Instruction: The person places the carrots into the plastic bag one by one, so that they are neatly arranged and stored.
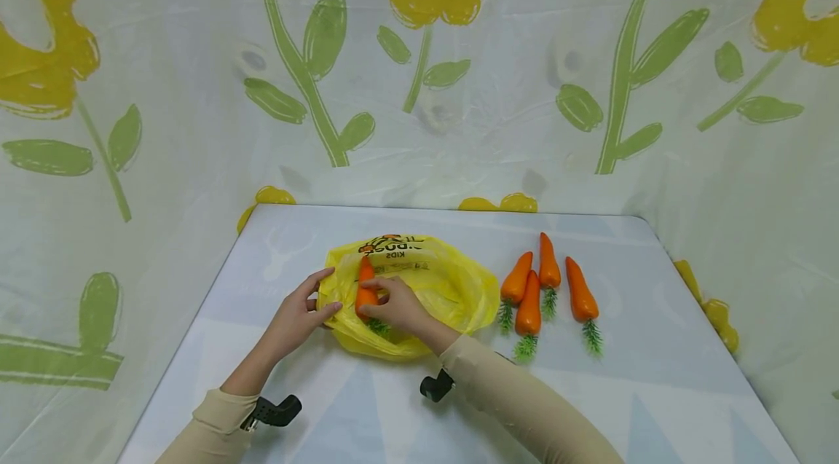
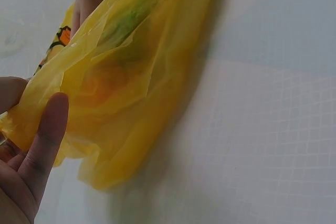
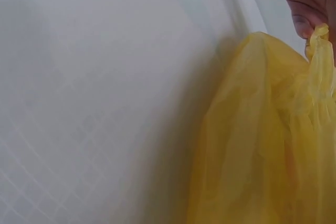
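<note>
A yellow plastic bag [image 1: 452, 282] lies on the table with its mouth spread open and dark print on its far inner side. My left hand [image 1: 295, 318] holds the bag's left rim, thumb on the near side. In the left wrist view that thumb [image 2: 47, 135] presses against the thin plastic. Inside the bag's left part is an orange carrot [image 1: 365, 293] with a green top, which my right hand [image 1: 400, 307] grips from the right. Through the bag wall in the left wrist view, the carrot shows blurred. The right wrist view mostly shows the bag's outer side [image 3: 236, 156].
To the right of the bag several orange carrots with green tops lie on the table, one carrot [image 1: 580, 289] a little apart from the rest. The pale table [image 1: 655, 376] ends at a flower-printed curtain [image 1: 498, 122] behind. Dark cameras sit on both wrists.
</note>
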Tool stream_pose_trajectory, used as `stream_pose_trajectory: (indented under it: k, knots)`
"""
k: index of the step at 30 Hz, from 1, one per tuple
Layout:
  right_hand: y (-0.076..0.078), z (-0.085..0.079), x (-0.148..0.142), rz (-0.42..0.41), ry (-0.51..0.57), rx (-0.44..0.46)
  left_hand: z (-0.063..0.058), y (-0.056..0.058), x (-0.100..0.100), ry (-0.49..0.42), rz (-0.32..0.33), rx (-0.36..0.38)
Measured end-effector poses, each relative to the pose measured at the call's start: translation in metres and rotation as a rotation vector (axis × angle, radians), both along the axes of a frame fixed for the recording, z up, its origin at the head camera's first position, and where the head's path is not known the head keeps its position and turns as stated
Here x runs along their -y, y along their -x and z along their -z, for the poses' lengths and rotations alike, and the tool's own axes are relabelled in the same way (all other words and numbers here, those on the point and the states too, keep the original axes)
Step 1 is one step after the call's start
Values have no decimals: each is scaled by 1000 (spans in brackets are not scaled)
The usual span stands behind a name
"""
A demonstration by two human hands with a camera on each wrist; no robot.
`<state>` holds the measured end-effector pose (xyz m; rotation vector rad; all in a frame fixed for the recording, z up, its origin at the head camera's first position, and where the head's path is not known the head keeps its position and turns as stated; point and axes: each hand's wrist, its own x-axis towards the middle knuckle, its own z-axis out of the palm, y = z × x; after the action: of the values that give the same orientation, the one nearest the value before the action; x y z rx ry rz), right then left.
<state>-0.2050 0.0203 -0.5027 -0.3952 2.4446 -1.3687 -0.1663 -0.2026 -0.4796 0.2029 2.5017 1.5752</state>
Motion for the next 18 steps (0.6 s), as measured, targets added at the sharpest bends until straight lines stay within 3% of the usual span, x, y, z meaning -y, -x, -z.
stream_pose_trajectory:
  k: [18]
  knots:
    - [-1, 3, -1, -79, 8, -26, 3, 1, 1, 0, -2, -11]
